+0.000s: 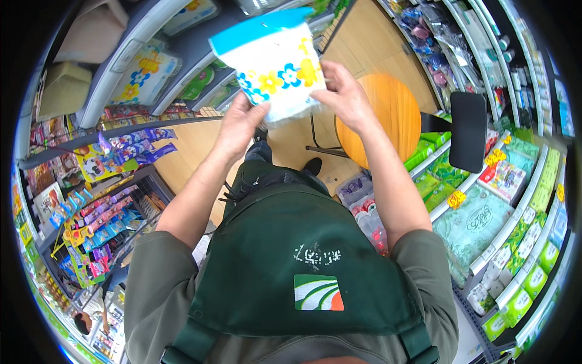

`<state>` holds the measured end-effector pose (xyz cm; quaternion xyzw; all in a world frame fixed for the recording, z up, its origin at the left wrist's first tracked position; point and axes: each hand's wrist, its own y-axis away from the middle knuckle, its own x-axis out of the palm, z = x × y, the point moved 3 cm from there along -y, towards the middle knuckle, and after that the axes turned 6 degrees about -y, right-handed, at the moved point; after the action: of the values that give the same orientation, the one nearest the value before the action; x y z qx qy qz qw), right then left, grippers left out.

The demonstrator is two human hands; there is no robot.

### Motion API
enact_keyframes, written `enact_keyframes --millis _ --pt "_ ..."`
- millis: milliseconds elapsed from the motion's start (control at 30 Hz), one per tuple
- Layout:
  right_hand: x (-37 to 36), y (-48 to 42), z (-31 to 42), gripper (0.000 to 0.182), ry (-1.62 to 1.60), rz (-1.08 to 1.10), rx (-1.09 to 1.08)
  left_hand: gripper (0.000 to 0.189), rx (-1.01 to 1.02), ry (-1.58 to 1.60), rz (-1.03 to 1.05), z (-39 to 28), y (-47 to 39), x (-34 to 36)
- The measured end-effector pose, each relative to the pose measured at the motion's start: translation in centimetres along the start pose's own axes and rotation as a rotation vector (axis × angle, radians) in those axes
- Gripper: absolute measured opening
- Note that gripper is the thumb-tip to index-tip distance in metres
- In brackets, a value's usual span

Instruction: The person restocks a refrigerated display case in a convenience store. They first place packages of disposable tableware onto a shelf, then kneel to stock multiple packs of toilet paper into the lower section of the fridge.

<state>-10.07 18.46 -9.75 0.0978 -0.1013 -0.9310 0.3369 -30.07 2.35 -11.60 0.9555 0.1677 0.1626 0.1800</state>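
Between my two hands is a white plastic-wrapped package (273, 59) with a blue band and printed blue and yellow flowers. My left hand (243, 120) grips its lower left corner, thumb on the front. At the lower right edge, my right hand (345, 93) holds it with the thumb in front and the fingers curled behind. The package is held up off the shelves and partly hides them. A similar flower-printed package (143, 77) lies on the shelf to the left.
A round wooden stool seat (382, 120) stands beyond my right forearm, near a black panel (468, 132). Stocked shelves line the right, with a teal box (477, 218) and green packs (536, 280). Hanging snack packets (136, 145) jut out at left. A person (91, 314) is at lower left.
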Motion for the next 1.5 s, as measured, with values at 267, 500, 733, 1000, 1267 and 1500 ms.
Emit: enact_keyframes --millis 267,500,733,1000,1267,1500 --pt "7.6 -11.5 5.4 0.07 0.154 0.169 -0.134 0.041 0.19 -0.304 -0.311 -6.0 -3.2 -7.9" --pt "10.8 -18.6 9.2 0.05 0.1 0.152 -0.174 0.05 0.42 -0.99 -0.625 -10.1 -7.3 -13.2" --pt "12.1 -19.4 10.7 0.046 0.438 -0.061 -0.314 0.048 0.344 -1.245 -0.721 -12.9 -7.8 -13.2" --pt "13.8 -20.7 9.0 0.048 0.517 -0.159 -0.426 0.048 0.364 -1.27 -0.784 -11.8 -8.3 -13.7" --pt "14.1 -20.7 9.2 0.048 0.528 -0.182 -0.413 0.049 0.357 -1.32 -0.797 -11.9 -9.0 -14.7" --pt "13.8 -20.4 8.7 0.049 0.527 -0.167 -0.5 0.036 0.425 -1.103 -0.668 -10.6 -6.7 -13.4"
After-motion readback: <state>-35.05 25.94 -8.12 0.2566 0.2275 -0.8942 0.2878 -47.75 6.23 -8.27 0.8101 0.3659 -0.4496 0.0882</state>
